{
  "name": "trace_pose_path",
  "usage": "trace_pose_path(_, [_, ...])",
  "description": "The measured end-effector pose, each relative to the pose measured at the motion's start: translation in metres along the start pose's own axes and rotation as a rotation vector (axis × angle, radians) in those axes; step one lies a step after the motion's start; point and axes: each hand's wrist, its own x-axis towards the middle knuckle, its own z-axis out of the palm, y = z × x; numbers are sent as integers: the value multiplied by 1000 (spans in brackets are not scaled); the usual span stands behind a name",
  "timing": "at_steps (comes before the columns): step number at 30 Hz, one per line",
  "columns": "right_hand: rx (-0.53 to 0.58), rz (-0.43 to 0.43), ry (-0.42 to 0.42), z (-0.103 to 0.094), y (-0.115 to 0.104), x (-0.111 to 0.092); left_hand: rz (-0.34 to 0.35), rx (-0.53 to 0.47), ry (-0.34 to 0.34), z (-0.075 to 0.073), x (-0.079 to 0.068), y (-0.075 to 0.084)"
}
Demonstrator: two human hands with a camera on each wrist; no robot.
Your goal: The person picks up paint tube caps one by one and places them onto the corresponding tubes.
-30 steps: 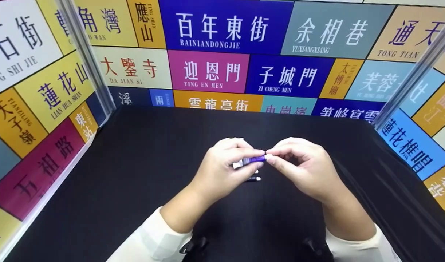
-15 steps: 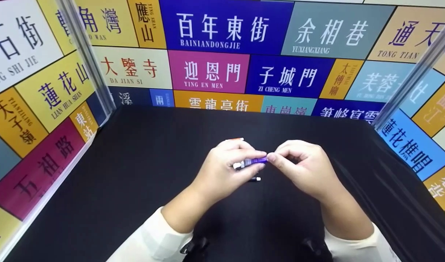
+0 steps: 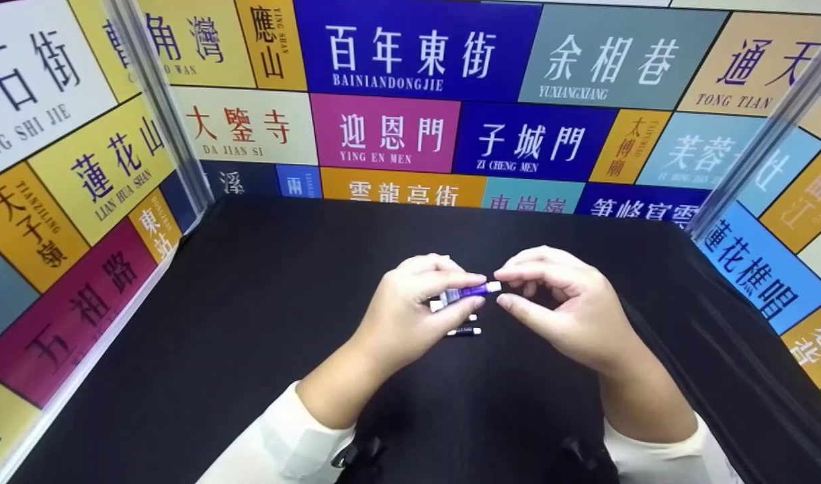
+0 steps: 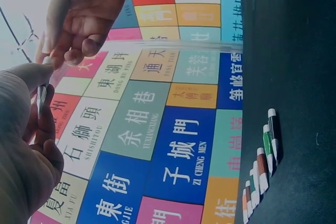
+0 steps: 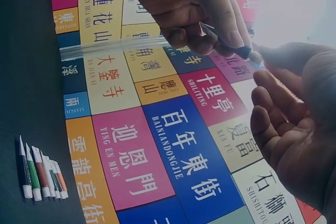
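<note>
In the head view my left hand pinches a small purple paint tube between thumb and fingers. Its white cap points right. Around that cap, the thumb and forefinger of my right hand stand spread, and the cap shows between them; whether a fingertip touches it I cannot tell. The right wrist view shows the tube raised well above the table, its body dark in that light. Part of the tube is hidden by the left fingers.
Several other paint tubes lie in a row on the black tabletop, among them a black tube, a green tube and a brown tube. Panels with colourful street-name signs enclose the table at the back and sides.
The right thumb and forefinger pinched the cap end half a second ago; they have since parted, and the white cap shows again. The left hand keeps hold of the paint tube nearly in place.
</note>
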Motion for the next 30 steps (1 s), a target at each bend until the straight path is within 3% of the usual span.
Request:
trace_pose_path(4, [-44, -16, -6, 1, 0, 1, 10, -10, 2, 0, 0, 0])
trace_pose_path(11, [-97, 50, 2, 2, -2, 0, -6, -25, -10, 0, -1, 0])
trace_pose_path(30, [-97, 191, 11, 5, 0, -2, -13, -9, -19, 2, 0, 1])
